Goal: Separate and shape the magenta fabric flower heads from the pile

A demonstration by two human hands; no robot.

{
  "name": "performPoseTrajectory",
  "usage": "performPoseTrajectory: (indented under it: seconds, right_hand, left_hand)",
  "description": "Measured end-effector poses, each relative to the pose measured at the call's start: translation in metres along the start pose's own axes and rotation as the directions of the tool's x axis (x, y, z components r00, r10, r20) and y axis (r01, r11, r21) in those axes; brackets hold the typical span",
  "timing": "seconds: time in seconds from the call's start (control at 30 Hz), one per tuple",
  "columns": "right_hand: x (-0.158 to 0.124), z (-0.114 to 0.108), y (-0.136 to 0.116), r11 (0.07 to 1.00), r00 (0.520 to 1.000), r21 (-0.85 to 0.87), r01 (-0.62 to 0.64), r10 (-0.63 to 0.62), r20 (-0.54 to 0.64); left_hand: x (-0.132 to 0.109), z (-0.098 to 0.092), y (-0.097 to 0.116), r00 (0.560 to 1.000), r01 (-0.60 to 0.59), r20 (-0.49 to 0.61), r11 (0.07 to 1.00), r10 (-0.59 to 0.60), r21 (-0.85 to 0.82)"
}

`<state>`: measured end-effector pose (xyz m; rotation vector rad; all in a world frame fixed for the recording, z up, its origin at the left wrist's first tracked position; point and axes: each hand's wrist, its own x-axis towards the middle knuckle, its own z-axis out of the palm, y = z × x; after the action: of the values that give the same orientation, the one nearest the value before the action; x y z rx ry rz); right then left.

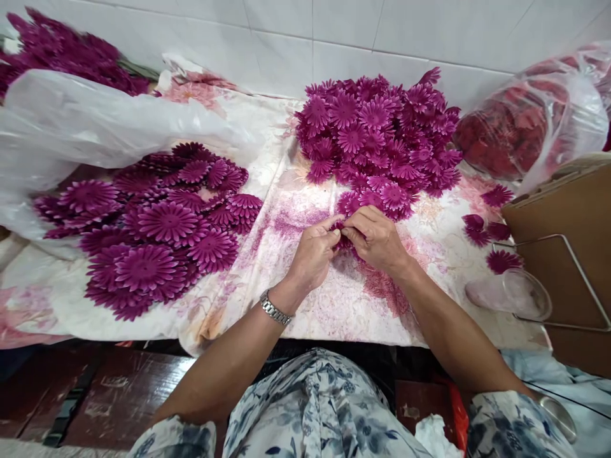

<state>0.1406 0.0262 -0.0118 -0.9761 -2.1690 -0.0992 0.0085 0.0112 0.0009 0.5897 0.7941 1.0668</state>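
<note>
My left hand (314,249) and my right hand (375,236) meet over the middle of the cloth, fingertips pinched together on a small purple artificial flower (342,239). Most of that flower is hidden by my fingers. Just beyond my hands rises a heap of small purple flower heads (375,127), its near edge close to my right knuckles. To the left lies a pile of larger, flat purple petal layers (165,222), stacked loosely. A metal watch (275,308) circles my left wrist.
A patterned cloth (286,312) covers the table. White plastic sheeting (90,121) borders the left pile, with more purple flowers (71,54) behind. On the right are a bag of red petals (515,127), a cardboard box (563,254), a wire frame (580,270) and a clear cup (510,294).
</note>
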Motion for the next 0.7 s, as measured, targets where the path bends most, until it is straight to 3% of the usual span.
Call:
performPoseTrajectory:
  seconds: [0.13, 0.27, 0.33, 0.43, 0.5, 0.57, 0.63, 0.7]
  right_hand:
    - [-0.001, -0.003, 0.012, 0.984, 0.983, -0.124, -0.127, 0.108, -0.148]
    - [-0.005, -0.023, 0.041, 0.862, 0.918, -0.356, -0.361, 0.260, -0.300]
    - [-0.007, -0.034, 0.050, 0.816, 0.899, -0.407, -0.410, 0.287, -0.330]
    - [-0.005, -0.034, 0.042, 0.901, 0.932, -0.312, -0.300, 0.208, -0.297]
    - [-0.002, -0.024, 0.028, 0.981, 0.986, -0.153, -0.119, 0.098, -0.138]
    - [0.000, -0.012, 0.014, 1.000, 1.000, 0.002, -0.010, 0.010, 0.028]
    - [0.000, -0.004, 0.005, 0.998, 0.997, 0.060, 0.000, -0.004, 0.076]
    - [-0.001, 0.000, 0.001, 0.999, 0.999, 0.048, 0.000, -0.002, 0.040]
  left_hand:
    - [0.001, -0.001, 0.000, 0.999, -0.038, 0.004, 0.999, 0.038, -0.001]
    - [0.000, -0.002, 0.001, 0.999, -0.013, -0.053, 1.000, 0.015, 0.028]
    - [0.000, -0.002, 0.001, 0.997, -0.021, -0.074, 0.999, 0.024, 0.034]
    - [0.000, -0.002, 0.001, 0.996, -0.060, -0.067, 0.998, 0.062, 0.019]
    - [0.000, -0.003, 0.002, 0.997, -0.066, -0.031, 0.998, 0.066, -0.002]
    - [-0.001, -0.003, 0.002, 0.999, -0.037, -0.012, 0.999, 0.037, -0.001]
    - [-0.001, -0.003, 0.002, 1.000, 0.010, -0.017, 1.000, -0.010, 0.017]
    - [-0.002, -0.003, 0.001, 0.999, 0.027, -0.030, 0.999, -0.026, 0.026]
